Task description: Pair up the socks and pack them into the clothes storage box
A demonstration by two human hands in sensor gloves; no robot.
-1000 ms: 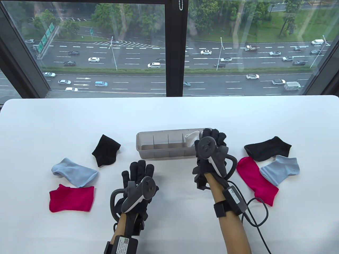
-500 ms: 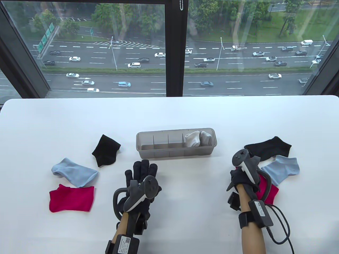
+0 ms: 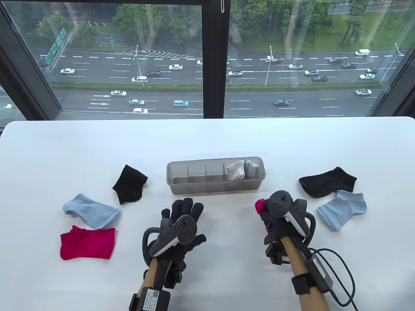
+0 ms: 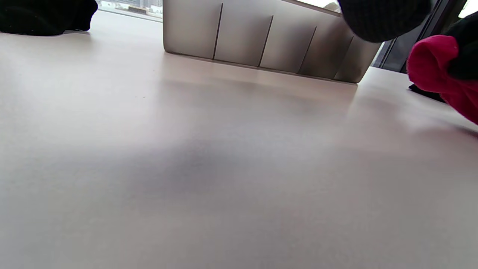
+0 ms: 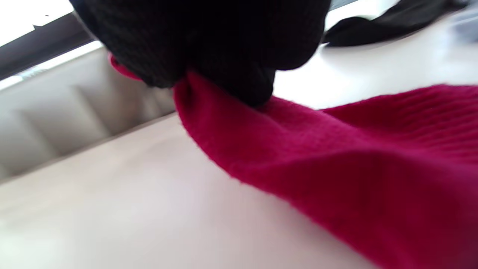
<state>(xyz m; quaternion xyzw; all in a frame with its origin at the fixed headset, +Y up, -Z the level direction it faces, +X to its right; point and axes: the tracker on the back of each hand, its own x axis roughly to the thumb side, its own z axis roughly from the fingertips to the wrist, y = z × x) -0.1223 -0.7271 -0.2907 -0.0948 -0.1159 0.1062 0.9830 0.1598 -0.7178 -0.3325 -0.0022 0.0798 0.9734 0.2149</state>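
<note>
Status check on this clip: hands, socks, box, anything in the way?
Right hand grips red sock. Left hand open, holding nothing. Storage box holds white pair in its right end. No obstruction seen between hands and box.

Red sock (image 3: 259, 206) now in right hand (image 3: 275, 220)

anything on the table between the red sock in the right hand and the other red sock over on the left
Only the left hand, hovering open roughly between them. The right hand grips one red sock; its match lies flat at the table's left, beside the blue sock.
</note>
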